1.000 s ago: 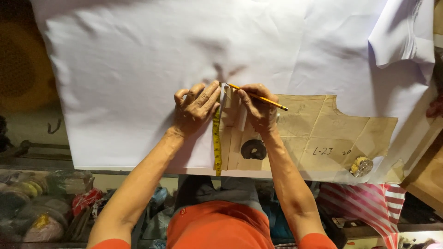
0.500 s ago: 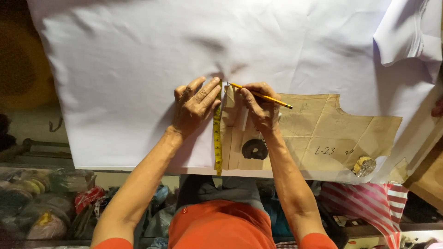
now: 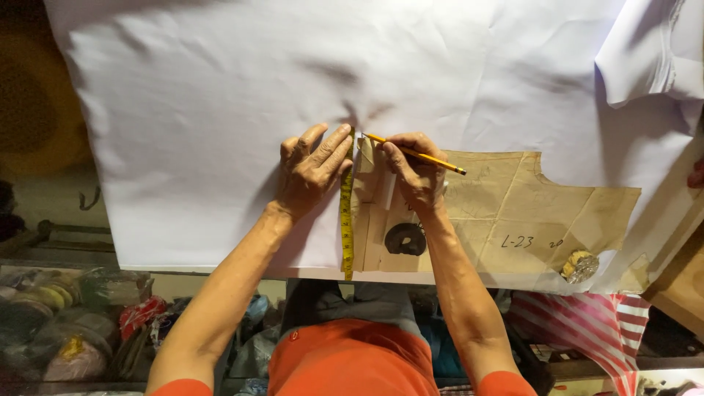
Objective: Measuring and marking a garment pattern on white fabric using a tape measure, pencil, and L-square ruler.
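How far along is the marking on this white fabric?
Done: the brown paper pattern lies flat on the white fabric, weighted by a dark round weight. In hand: the left hand presses the yellow tape measure down; the right hand holds a pencil at its top end. Left: no drawn outline shows.

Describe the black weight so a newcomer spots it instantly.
Start at the white cloth spread over the table, then find the brown paper pattern on its near right part. The black weight sits on the pattern's left end, beside the right wrist: a dark ring, unlike the shiny one farther right.
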